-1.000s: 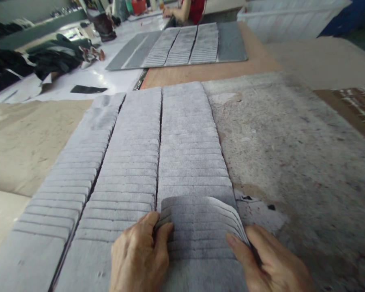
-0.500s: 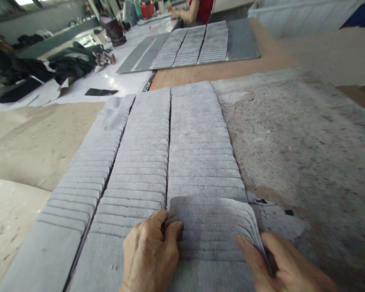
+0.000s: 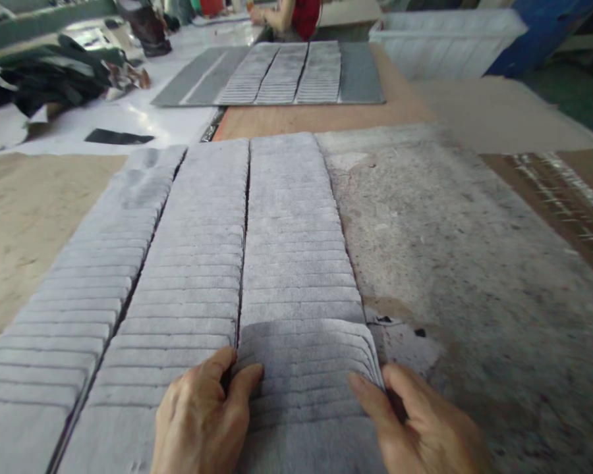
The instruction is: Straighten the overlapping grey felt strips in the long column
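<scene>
The left hand (image 3: pixel 197 421) grips the left edge of a fanned stack of pale grey, fuzzy felt-like rectangular pieces (image 3: pixel 304 368), thumb and forefinger pinched into the dark seam where that stack meets the middle row. The right hand (image 3: pixel 420 428) grasps the stack's right corner, thumb on top and the other fingers tucked under the lifted edges, so both hands are closed on the same bundle. The bundle lies at the near end of the right-hand row of overlapped grey pieces (image 3: pixel 291 230), the third of three shingled rows; the middle row (image 3: pixel 202 263) and the left row (image 3: pixel 103 263) run beside it, touching along narrow dark gaps.

All rows rest on a stained, mottled grey felt-covered worktop (image 3: pixel 474 263), with bare brown board (image 3: pixel 301 118) beyond. Farther off lies a second set of grey shingled strips on a dark grey mat (image 3: pixel 286 76), a white ribbed plastic crate (image 3: pixel 445 39) and a heap of dark fabric scraps (image 3: pixel 54 76). Another person in a red top (image 3: pixel 304 13) works at the far end.

To handle the bundle well, I judge an even pinch on both sides matters: the pieces look soft and slippery, so uneven pressure could let the fan slide apart or drag the neighbouring row out of line.
</scene>
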Demonstrator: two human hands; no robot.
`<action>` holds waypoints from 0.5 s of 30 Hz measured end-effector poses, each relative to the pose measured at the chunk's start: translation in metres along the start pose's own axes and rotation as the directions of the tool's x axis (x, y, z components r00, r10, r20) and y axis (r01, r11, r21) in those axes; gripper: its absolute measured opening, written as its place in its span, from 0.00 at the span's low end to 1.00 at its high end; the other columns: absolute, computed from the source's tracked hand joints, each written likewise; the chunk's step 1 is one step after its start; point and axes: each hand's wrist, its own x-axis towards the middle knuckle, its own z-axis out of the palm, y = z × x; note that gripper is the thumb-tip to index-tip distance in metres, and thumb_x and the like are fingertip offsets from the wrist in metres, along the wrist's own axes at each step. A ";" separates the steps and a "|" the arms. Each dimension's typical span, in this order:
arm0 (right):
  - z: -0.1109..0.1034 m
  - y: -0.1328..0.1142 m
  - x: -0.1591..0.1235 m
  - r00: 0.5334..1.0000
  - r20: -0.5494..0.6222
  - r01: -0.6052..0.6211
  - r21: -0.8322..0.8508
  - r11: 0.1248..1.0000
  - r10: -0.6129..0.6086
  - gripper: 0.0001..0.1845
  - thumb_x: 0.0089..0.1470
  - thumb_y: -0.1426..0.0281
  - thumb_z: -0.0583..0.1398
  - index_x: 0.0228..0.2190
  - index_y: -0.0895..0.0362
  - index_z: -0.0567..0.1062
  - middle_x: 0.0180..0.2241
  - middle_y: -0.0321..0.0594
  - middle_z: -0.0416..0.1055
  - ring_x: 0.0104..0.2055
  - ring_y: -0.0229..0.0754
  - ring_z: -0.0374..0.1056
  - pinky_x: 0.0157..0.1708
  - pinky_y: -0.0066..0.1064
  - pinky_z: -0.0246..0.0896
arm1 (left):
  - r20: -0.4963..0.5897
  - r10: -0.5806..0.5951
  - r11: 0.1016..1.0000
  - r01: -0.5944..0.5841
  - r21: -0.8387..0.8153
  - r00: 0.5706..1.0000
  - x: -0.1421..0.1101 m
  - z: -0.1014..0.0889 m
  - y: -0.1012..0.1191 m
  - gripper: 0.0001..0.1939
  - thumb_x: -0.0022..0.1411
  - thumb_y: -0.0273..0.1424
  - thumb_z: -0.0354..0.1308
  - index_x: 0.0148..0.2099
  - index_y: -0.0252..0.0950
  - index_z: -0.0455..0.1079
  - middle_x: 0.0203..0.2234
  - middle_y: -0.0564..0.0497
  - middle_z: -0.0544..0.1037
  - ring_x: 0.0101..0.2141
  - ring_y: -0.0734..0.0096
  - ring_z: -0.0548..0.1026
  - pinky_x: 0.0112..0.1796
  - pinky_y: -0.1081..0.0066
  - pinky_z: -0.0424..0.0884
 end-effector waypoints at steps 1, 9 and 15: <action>0.000 0.000 0.001 1.000 0.002 -0.005 -0.002 1.000 0.005 0.22 0.55 0.56 0.52 0.16 0.54 0.61 0.15 0.33 0.65 0.14 0.31 0.56 0.13 0.23 0.50 | 0.008 0.003 1.000 -0.003 -0.007 1.000 0.001 0.000 -0.002 0.17 0.55 0.44 0.50 0.34 0.39 0.73 0.17 0.52 0.75 0.26 0.60 0.75 0.28 0.64 0.68; 0.002 -0.002 -0.001 0.998 -0.025 0.053 -0.127 0.990 -0.056 0.19 0.55 0.57 0.51 0.17 0.53 0.60 0.15 0.35 0.65 0.13 0.35 0.59 0.12 0.26 0.51 | -0.053 -0.003 0.996 0.008 0.090 0.999 -0.006 0.000 0.002 0.14 0.56 0.44 0.50 0.34 0.42 0.72 0.20 0.53 0.77 0.27 0.57 0.77 0.28 0.64 0.68; 0.005 -0.018 -0.009 0.977 -0.204 -0.108 -0.201 0.974 0.066 0.22 0.55 0.56 0.51 0.40 0.62 0.66 0.31 0.50 0.71 0.29 0.47 0.69 0.20 0.33 0.60 | -0.375 0.067 0.976 0.017 0.217 0.925 -0.024 0.011 0.016 0.10 0.58 0.37 0.51 0.40 0.40 0.66 0.29 0.50 0.77 0.28 0.60 0.76 0.24 0.68 0.66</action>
